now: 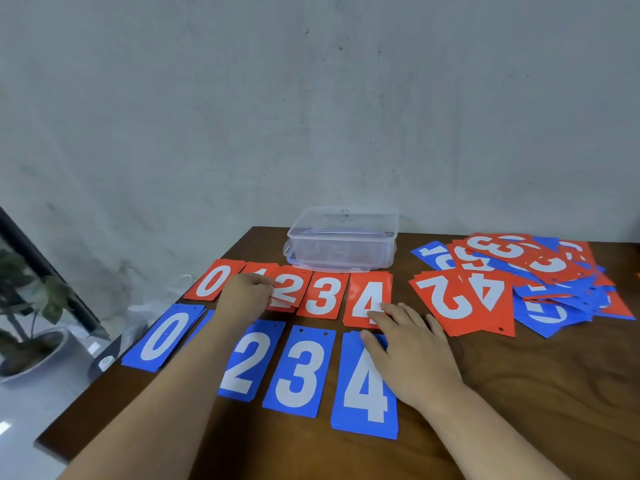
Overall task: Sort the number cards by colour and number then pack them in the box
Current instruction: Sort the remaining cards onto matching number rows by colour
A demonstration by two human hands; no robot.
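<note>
Red number cards lie in a far row: 0 (212, 279), a partly covered 1 (260, 268), 2 (290, 289), 3 (322, 296), 4 (369, 295). A near row of blue stacks reads 0 (162, 337), 2 (250, 362), 3 (300, 370), 4 (365, 386); my left forearm hides a blue stack between 0 and 2. My left hand (246, 292) pinches the left edge of the red 2 stack. My right hand (412, 348) lies flat, fingers on the red 4 and the blue 4. A clear plastic box (343, 242) stands behind the red row.
A loose heap of mixed red and blue cards (512, 282) covers the table's right back. The brown wooden table (536, 393) ends at a left edge, beyond which a potted plant (27, 306) stands on the floor. A grey wall rises behind.
</note>
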